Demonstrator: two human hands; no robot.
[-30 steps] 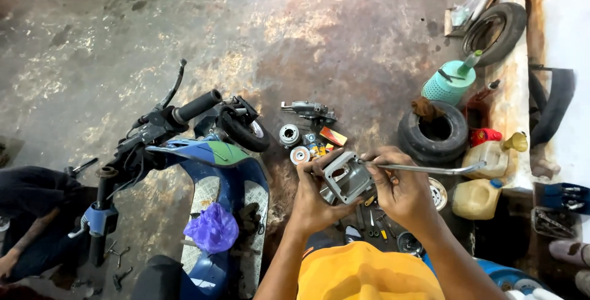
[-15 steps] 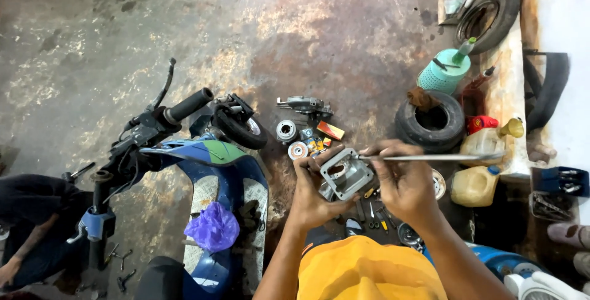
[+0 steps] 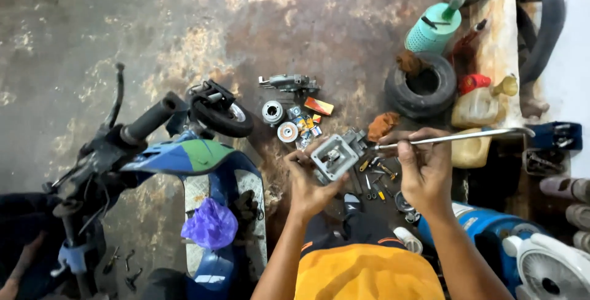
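Observation:
My left hand (image 3: 309, 184) grips a square grey metal engine part (image 3: 335, 155) from below, held over the floor. My right hand (image 3: 424, 165) is closed around a long metal rod tool (image 3: 467, 136) whose left tip meets the right side of the part. Just beyond the part, small metal pieces, a round bearing (image 3: 272, 112) and a larger grey casting (image 3: 289, 82) lie on the stained concrete floor (image 3: 184, 35). Small tools lie under my hands (image 3: 376, 184).
A blue and green scooter (image 3: 184, 158) with a purple bag (image 3: 210, 223) stands at left. A small tyre (image 3: 424, 88), a teal can (image 3: 432, 28), plastic jugs (image 3: 476, 108) and a fan (image 3: 547, 269) crowd the right side. Someone's arm (image 3: 15, 275) shows at bottom left.
The view has shifted closer to my hands. Both hands still hold the metal part and the rod, which stays against the part's right side.

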